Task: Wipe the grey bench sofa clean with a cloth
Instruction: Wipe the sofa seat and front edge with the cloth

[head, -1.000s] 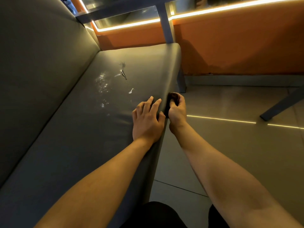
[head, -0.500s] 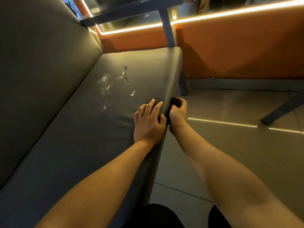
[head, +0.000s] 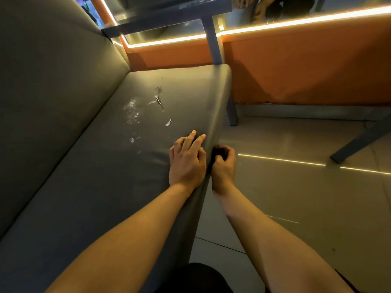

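Where the view lies nearest the wearer, a patch of dark clothing [head: 196, 278] is seen at the bottom edge, with two bare forearms reaching forward on either side of it. The left hand [head: 187, 163] is laid flat on the seat of the grey padded bench sofa [head: 101, 191], close to its rounded front edge, with the fingers straight and relaxed and nothing gripped. Just beside it, off the edge, the right hand [head: 224, 169] is clenched around a small dark cloth [head: 218, 152], which is held against the front face of the seat; most of the cloth is hidden inside the fist.

Beyond the hands the smooth seat surface is marked by a scatter of whitish flecks [head: 132, 112] and, a little to their right, by a short dark scuff with pale edges [head: 159, 101]. The tall grey backrest [head: 53, 81] is seen rising along the left side.

To the right of the sofa a glossy grey tiled floor [head: 296, 204] is shown, crossed by a thin bright reflected line [head: 281, 160]. A slanted grey metal leg [head: 359, 142] is planted on it at the far right. Behind the end of the seat an upright grey table leg [head: 213, 43] is seen under a grey tabletop [head: 169, 15]. The far side is closed by an orange wall panel [head: 306, 70] above a grey skirting [head: 306, 112], topped by a glowing light strip [head: 296, 21].
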A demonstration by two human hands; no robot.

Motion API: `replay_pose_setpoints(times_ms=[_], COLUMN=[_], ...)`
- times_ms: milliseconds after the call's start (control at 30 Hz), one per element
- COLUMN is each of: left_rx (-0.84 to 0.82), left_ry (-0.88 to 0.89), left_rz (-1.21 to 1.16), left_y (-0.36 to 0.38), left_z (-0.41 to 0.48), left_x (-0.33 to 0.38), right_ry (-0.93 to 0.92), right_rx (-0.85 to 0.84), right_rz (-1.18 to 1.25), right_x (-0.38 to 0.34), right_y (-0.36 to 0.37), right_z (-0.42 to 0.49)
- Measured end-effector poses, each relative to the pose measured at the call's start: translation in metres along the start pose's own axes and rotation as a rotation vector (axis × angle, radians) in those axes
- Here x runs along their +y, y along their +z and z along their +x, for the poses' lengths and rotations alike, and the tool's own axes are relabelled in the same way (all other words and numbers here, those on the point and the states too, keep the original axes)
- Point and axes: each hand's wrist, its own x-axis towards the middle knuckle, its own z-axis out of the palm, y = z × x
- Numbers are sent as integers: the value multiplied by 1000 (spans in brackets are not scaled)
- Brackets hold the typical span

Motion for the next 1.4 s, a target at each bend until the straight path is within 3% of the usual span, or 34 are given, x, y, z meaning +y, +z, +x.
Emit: replay_pose_setpoints(times_ms=[133, 467, 633, 767, 1133, 1233, 1400], left_rx=[-2, 7, -2, -15, 83, 143, 190], left_ry=[4, -3, 2, 20, 40, 13, 49], left_rz=[-76, -93, -120, -141, -336, -371, -269], left_y=[-2, 0, -3, -3, -8, -22, -53], left_z=[0, -1, -1, -2, -5, -7, -22], left_x=[-1, 0, -1, -3, -6, -5, -16], right_ry=[17, 4, -32, -5, -99, -152, -355], right_rx=[-65, -93, -80, -165, -281, -325, -248], right_rz=[169, 97, 142, 249, 47, -114, -388], right_x=[-29, 19, -14, -36, -12, -22, -56], right_y=[14, -16, -5, 13, -33, -44, -31], right_z=[23, -39, 4, 39, -38, -46, -9])
